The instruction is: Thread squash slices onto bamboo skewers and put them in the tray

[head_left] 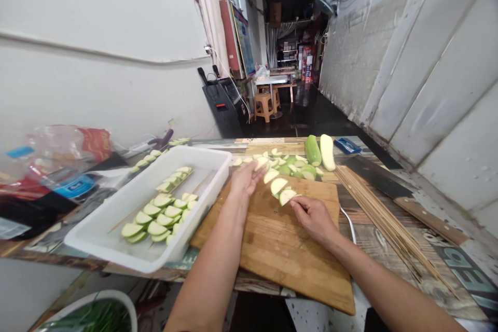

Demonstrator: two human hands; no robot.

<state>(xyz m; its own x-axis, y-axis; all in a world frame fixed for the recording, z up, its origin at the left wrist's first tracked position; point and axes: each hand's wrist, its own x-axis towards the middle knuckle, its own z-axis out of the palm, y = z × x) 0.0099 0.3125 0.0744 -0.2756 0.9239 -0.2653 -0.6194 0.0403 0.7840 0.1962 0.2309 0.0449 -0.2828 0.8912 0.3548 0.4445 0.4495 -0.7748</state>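
My right hand (313,215) pinches the near end of a skewer threaded with several half-round zucchini slices (278,185), pale-fleshed with green skin. The stick itself is mostly hidden by the slices. At the far end of that row my left hand (246,179) has its fingers closed around a zucchini slice (261,162). Both hands are over a wooden cutting board (284,238). Loose cut slices (299,166) are heaped along the board's far edge. Behind them stand two larger zucchini pieces (313,150), one showing its cut face.
On the left, a white plastic tub (89,231) holds several filled skewers. Bamboo skewers (383,218) lie right of the board, beside a large knife (428,218). A blue packet (347,146) is behind. Bottles (72,176) crowd the far left; a bucket of greens (130,303) stands below.
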